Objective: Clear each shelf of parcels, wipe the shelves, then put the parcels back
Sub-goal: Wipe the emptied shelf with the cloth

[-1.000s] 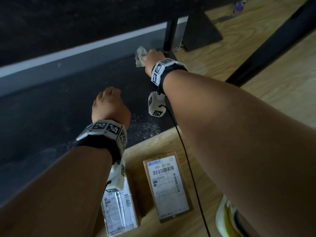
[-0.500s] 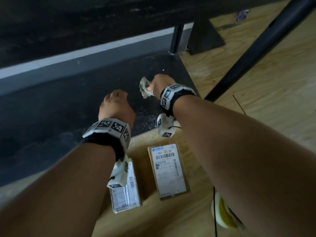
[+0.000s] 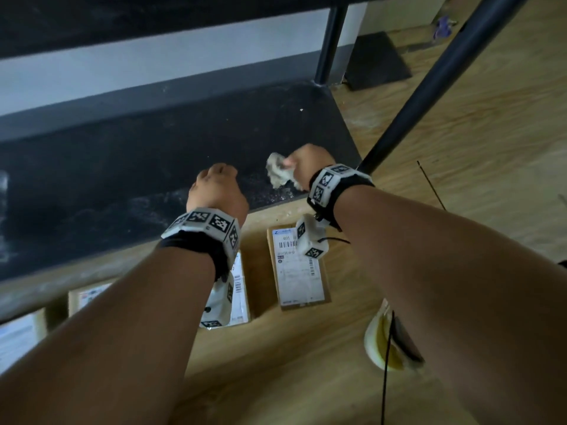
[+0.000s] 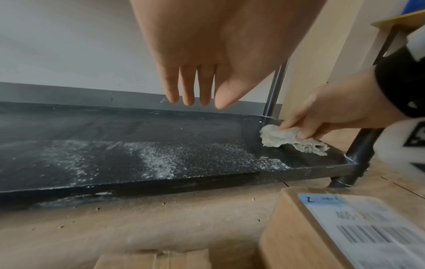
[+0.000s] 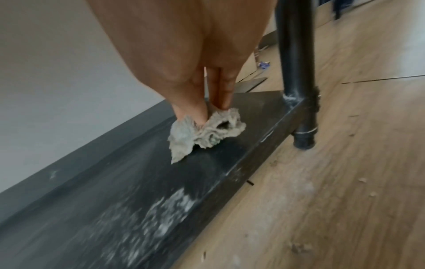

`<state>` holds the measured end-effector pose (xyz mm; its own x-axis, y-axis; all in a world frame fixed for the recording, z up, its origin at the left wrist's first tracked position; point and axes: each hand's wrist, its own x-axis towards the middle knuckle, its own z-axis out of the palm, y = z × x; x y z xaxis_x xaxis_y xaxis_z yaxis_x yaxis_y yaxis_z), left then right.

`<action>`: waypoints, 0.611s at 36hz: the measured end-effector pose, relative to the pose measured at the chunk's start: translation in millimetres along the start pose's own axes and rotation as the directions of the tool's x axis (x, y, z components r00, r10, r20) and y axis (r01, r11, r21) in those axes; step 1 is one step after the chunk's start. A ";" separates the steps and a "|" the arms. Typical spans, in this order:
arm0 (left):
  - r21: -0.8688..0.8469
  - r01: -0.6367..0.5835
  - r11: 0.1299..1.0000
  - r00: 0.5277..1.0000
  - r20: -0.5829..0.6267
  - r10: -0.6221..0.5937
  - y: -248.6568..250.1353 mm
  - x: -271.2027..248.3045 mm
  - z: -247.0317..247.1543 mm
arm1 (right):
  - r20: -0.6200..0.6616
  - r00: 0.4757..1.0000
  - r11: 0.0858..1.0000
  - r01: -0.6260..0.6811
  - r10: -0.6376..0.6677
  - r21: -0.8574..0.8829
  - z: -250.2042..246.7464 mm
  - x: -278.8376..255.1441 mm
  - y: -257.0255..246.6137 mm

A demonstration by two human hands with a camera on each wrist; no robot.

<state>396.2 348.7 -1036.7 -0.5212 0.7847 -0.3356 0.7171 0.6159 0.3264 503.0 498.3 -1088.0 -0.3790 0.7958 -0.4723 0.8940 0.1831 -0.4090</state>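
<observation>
The bottom black shelf (image 3: 138, 167) holds no parcels and has white dust (image 4: 161, 158) along its front. My right hand (image 3: 294, 167) pinches a crumpled grey cloth (image 3: 277, 174) and presses it on the shelf near the front right corner (image 5: 264, 127). Thumb and fingers dig into the cloth (image 5: 195, 134). My left hand (image 3: 217, 185) hovers just above the shelf, left of the cloth; its fingers (image 4: 188, 94) hang straight down and hold nothing. Cardboard parcels with white labels lie on the wooden floor in front of the shelf: one (image 3: 299, 271) under my right wrist, one (image 3: 241, 289) under my left wrist.
More parcels (image 3: 82, 297) lie on the floor to the left, partly hidden by my left arm. A black front post (image 3: 435, 87) rises at the shelf's right corner, a rear post (image 3: 329, 44) behind. A yellow and white shoe (image 3: 380, 345) is at lower right.
My right hand has drawn the cloth from the shelf's rear right corner towards the front edge. The left hand has stayed hovering above the shelf.
</observation>
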 end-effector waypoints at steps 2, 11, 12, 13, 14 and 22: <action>0.002 -0.006 1.000 1.000 -0.001 0.006 -2.8 -1.1 1.8 | -0.087 0.993 0.996 -0.081 0.084 0.037 -8.5 3.7 11.0; -0.015 -0.019 1.000 1.000 -0.007 0.019 7.7 21.6 9.5 | -0.173 0.978 0.991 -0.126 0.115 -0.050 -15.8 24.5 30.6; -0.016 -0.023 1.000 1.000 0.000 0.022 9.9 25.7 11.0 | -0.188 0.975 0.990 -0.127 0.115 -0.053 -15.1 29.0 28.7; -0.016 -0.025 1.000 1.000 0.008 0.025 11.8 29.7 12.6 | -0.200 0.973 0.990 -0.130 0.116 -0.056 -15.2 35.3 26.0; -0.016 -0.026 1.000 0.999 0.020 0.026 13.0 33.6 14.3 | -0.205 0.971 0.989 -0.139 0.125 -0.053 -15.6 42.3 22.8; -0.021 -0.012 1.000 0.998 0.069 0.013 12.7 64.5 29.5 | -0.238 0.951 0.972 -0.221 0.196 -0.085 -31.8 93.2 -1.1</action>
<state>385.4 405.0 -1080.3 -0.4787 0.7861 -0.3911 0.7135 0.6078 0.3485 474.3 590.6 -1106.7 -0.1291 0.9301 -0.3439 0.9726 0.0511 -0.2269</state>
